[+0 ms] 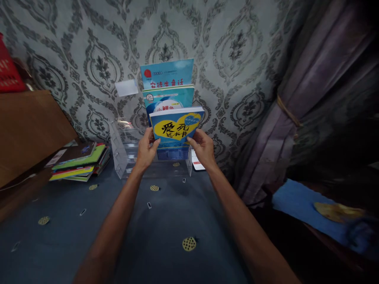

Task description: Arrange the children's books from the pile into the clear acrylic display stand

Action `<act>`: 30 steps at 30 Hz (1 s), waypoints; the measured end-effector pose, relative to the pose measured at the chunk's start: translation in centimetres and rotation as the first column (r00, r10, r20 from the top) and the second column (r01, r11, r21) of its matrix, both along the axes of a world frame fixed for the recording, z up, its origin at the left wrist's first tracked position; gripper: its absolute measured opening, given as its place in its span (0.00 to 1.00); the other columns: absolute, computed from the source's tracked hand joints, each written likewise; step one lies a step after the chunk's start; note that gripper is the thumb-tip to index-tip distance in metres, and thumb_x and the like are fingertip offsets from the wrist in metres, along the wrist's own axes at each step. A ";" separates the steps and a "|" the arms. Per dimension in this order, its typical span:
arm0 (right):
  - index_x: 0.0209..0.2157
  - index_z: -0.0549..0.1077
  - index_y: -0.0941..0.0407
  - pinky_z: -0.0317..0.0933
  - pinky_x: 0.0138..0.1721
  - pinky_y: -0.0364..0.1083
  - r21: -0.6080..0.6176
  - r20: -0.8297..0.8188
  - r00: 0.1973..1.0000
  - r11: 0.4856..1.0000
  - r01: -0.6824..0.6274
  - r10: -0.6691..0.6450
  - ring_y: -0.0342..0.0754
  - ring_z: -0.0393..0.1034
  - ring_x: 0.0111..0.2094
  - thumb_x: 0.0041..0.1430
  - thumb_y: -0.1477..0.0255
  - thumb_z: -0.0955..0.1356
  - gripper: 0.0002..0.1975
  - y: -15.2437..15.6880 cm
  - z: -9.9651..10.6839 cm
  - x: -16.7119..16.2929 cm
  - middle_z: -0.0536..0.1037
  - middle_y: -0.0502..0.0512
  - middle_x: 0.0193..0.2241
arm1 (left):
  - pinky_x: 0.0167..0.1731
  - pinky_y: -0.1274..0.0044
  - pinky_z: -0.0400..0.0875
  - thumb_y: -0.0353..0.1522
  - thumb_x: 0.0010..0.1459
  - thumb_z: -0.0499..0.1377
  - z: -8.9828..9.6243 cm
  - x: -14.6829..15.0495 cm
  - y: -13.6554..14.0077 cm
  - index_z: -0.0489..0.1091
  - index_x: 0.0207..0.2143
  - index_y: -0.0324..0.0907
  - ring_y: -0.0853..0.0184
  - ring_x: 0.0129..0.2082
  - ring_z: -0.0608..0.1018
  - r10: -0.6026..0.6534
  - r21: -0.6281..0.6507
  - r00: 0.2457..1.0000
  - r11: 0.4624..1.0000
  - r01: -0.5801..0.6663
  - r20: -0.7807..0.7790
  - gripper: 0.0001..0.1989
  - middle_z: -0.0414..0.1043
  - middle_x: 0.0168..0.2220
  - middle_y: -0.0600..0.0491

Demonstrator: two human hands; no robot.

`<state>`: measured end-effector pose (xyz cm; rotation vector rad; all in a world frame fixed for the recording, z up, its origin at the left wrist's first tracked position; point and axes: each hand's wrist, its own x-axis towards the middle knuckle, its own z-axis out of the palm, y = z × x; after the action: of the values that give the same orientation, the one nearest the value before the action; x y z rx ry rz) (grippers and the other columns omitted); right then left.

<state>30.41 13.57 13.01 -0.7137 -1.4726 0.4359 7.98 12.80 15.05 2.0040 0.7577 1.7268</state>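
Note:
Between my two hands is a blue book [177, 125] with a yellow heart and black characters on its cover. My left hand [146, 149] grips its left side, thumb on the front. On the right edge, my right hand [203, 146] closes the same way. The book is held upright in front of a clear acrylic rack [118, 157] with tiers. Behind it in the rack stand a teal book [185, 94] and, higher up at the back, a light blue book [177, 71]. Whether the held book touches the rack is hidden.
Left of the rack lies a stack of books and booklets [79, 161], beside a brown wooden panel [32, 130]. A phone [197, 162] stands behind the rack's right end. Patterned wallpaper [237, 51] rises behind; a tied curtain [269, 126] hangs at right.

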 end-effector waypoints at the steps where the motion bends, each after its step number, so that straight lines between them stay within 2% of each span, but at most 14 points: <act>1: 0.46 0.76 0.52 0.71 0.50 0.55 -0.006 0.016 1.000 1.000 0.013 -0.013 0.54 0.77 0.43 0.60 0.52 0.70 0.20 0.0 -0.1 0.1 0.82 0.55 0.42 | 0.47 0.70 0.74 0.36 0.62 0.63 -0.2 0.0 0.0 0.68 0.53 0.45 0.59 0.50 0.78 0.011 -0.008 1.000 1.000 -0.011 -0.004 0.18 0.76 0.52 0.49; 5: 0.45 0.77 0.52 0.72 0.45 0.52 -0.001 0.057 0.997 0.999 0.049 -0.049 0.53 0.75 0.43 0.59 0.54 0.71 0.19 0.5 -0.5 0.6 0.80 0.54 0.41 | 0.44 0.70 0.74 0.33 0.60 0.63 -1.0 -0.2 0.1 0.69 0.51 0.46 0.60 0.46 0.78 0.081 -0.023 0.996 0.996 -0.082 -0.025 0.16 0.76 0.47 0.50; 9: 0.41 0.78 0.52 0.72 0.41 0.50 0.004 0.123 0.990 0.997 0.074 -0.074 0.51 0.74 0.40 0.57 0.57 0.72 0.16 1.0 -0.9 1.2 0.78 0.54 0.40 | 0.43 0.70 0.73 0.30 0.59 0.62 -1.5 -0.1 0.3 0.69 0.51 0.46 0.61 0.42 0.77 0.184 0.031 0.982 0.983 -0.183 -0.046 0.17 0.75 0.42 0.51; 15: 0.39 0.77 0.53 0.71 0.39 0.52 -0.034 0.220 0.962 0.984 0.176 -0.164 0.52 0.74 0.36 0.54 0.66 0.72 0.10 1.1 -0.9 1.6 0.78 0.54 0.37 | 0.50 0.65 0.71 0.29 0.60 0.61 -2.8 0.6 0.7 0.62 0.60 0.45 0.58 0.46 0.75 0.293 0.004 0.954 0.956 -0.293 -0.060 0.25 0.72 0.45 0.48; 20: 0.41 0.77 0.53 0.72 0.38 0.51 -0.022 0.226 0.951 0.975 0.221 -0.210 0.52 0.76 0.34 0.53 0.71 0.70 0.12 0.7 -0.5 1.3 0.81 0.53 0.34 | 0.53 0.63 0.70 0.26 0.59 0.59 -3.7 0.9 0.6 0.63 0.58 0.44 0.57 0.47 0.75 0.386 0.074 0.918 0.922 -0.380 -0.088 0.24 0.70 0.44 0.48; 26: 0.42 0.78 0.54 0.72 0.37 0.51 -0.050 0.225 0.942 0.963 0.266 -0.249 0.52 0.77 0.34 0.55 0.71 0.69 0.12 0.2 0.0 1.2 0.82 0.54 0.32 | 0.49 0.66 0.72 0.27 0.59 0.58 -3.5 1.2 0.0 0.64 0.56 0.43 0.58 0.45 0.75 0.488 0.126 0.861 0.872 -0.473 -0.142 0.22 0.69 0.45 0.47; 30: 0.47 0.76 0.55 0.72 0.40 0.53 -0.025 0.218 0.933 0.954 0.300 -0.287 0.53 0.77 0.37 0.57 0.69 0.68 0.16 0.1 -0.1 0.9 0.82 0.57 0.38 | 0.51 0.64 0.72 0.29 0.61 0.56 -3.2 1.3 -0.3 0.61 0.60 0.42 0.56 0.48 0.75 0.551 0.109 0.798 0.833 -0.542 -0.246 0.24 0.70 0.48 0.45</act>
<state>31.34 13.64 12.89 -1.0368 -1.5246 0.1757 9.30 12.50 11.81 2.2131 1.5428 1.7681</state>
